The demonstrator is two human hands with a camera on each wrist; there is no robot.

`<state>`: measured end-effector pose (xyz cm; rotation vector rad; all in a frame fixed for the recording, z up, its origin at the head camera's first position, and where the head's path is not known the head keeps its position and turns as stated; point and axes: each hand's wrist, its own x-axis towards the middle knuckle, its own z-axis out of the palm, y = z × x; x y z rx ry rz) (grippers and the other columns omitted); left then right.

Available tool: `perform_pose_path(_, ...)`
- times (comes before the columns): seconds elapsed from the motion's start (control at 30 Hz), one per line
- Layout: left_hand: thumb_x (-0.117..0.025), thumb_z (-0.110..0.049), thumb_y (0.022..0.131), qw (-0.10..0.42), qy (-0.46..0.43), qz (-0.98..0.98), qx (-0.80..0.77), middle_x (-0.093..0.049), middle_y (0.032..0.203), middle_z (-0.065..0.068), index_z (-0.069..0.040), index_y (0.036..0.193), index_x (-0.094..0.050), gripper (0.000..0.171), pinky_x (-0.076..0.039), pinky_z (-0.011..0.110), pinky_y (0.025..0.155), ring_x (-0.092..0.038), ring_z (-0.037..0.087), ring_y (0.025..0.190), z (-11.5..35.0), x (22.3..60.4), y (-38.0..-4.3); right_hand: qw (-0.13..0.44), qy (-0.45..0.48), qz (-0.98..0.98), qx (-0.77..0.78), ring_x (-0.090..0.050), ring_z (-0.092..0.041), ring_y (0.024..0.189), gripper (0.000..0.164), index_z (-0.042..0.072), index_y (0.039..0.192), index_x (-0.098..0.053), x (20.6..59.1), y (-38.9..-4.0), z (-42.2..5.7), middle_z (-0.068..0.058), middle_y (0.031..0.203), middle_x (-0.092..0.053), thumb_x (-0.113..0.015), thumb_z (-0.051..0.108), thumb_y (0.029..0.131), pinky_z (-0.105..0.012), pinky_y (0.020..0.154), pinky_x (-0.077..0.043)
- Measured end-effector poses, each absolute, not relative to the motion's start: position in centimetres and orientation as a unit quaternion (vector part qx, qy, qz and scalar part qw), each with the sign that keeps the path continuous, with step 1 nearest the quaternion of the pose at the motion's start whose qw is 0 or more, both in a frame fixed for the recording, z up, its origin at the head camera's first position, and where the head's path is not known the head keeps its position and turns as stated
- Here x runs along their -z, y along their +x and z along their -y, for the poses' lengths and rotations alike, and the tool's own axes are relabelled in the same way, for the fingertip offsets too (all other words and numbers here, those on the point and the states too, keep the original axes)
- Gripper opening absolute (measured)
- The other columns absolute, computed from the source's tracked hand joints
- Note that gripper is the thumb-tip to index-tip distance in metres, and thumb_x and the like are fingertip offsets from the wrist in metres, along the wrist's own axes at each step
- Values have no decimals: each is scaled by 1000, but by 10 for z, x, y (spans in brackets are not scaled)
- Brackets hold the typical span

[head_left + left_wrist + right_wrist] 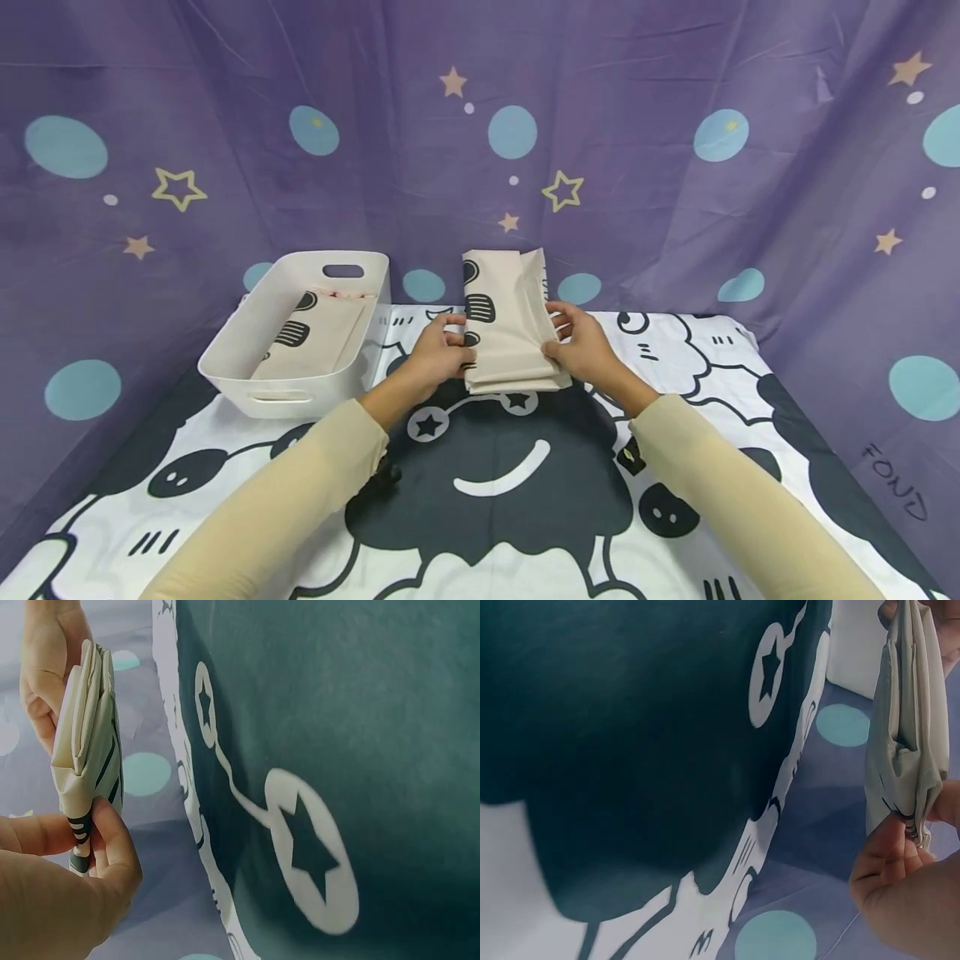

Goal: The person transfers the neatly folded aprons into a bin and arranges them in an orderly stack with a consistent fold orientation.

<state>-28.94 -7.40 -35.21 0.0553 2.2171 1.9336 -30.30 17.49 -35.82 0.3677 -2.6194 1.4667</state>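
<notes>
A folded cream cloth (pixel 502 333) with black printed figures is held up between both hands over the table, its flat face toward the head camera. My left hand (pixel 438 354) pinches its left edge between thumb and fingers. On the opposite edge, my right hand (pixel 585 342) grips it low down, thumb in front. Several stacked layers of the folded cloth (pixel 90 727) show edge-on in the left wrist view. From the right wrist, the layers of the cloth (pixel 911 712) hang slightly apart, with finger and thumb pinching one end.
Left of the hands stands a white plastic bin (pixel 292 396) with handle slots. Inside it lies another folded cream cloth (pixel 322 337) with similar black print. A black-and-white cartoon-sheep cloth (pixel 495 521) covers the table, and a purple curtain (pixel 630 208) hangs behind it.
</notes>
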Motion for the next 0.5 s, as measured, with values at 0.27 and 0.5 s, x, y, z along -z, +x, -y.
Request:
perform_pose_path(0.27,-62,9,89,87,20,-751,-654,-59,117,20,-2,147,-40,63,-58,31,64,-63,19,83,86,343,-289,59,129,863,-486,-63,-31,96,67,-1,146,-51,348,-305,-161,-20,114,-66,-70,-8,83,-35,75,-54)
perform_pose_path(0.5,-61,10,88,75,25,-746,-661,-58,112,17,0,146,-40,62,-56,27,59,-61,14,76,97,337,-289,59,135,853,-501,-63,-28,91,66,-2,144,-51,342,-307,-150,-20,112,-65,-69,-10,81,-31,69,-55)
